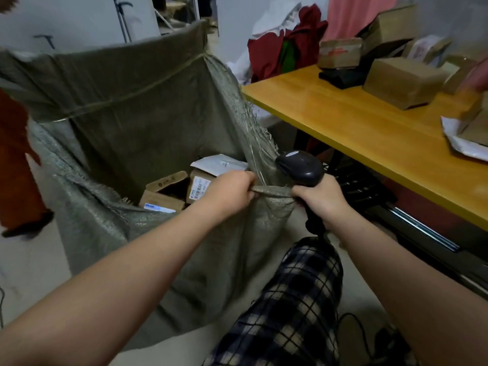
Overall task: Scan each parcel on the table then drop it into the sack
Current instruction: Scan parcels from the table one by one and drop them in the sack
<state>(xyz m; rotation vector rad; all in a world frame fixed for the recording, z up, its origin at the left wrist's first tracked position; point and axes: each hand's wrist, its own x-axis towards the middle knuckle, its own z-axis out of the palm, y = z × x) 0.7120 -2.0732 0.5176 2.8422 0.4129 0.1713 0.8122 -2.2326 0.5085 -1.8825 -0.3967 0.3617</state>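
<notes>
Head view: I see both hands on the near rim of the sack [132, 107], and I judge the reason to be keeping its mouth wide for the next drop. The left hand [232, 192] has its fingers [248, 180] curled tight over a fold of the woven rim. The right hand [319, 199] grips the handle of the scanner [299, 167] and pinches the same rim against it, so the tool stays ready while the hand helps with the fabric. Neither hand carries a parcel.

The sack stands on the floor just beside the tabletop [356, 122], which I take to be there so a scanned parcel has only a short way to travel.

My count is one sack, one scanner and two hands. Inside the sack I make out four parcels lying at the bottom:
- a white mailer [220, 165]
- a labelled box [200, 186]
- a brown carton [165, 188]
- a box edge with a blue-and-white label [158, 207]

There may be more hidden beneath.

On the tabletop, waiting to be scanned, I count at least five cardboard boxes, the nearest [404, 80] standing well apart from the sack. There is also one white mailer [464, 141] at the right edge. The far boxes blur together, so I cannot give an exact total.
</notes>
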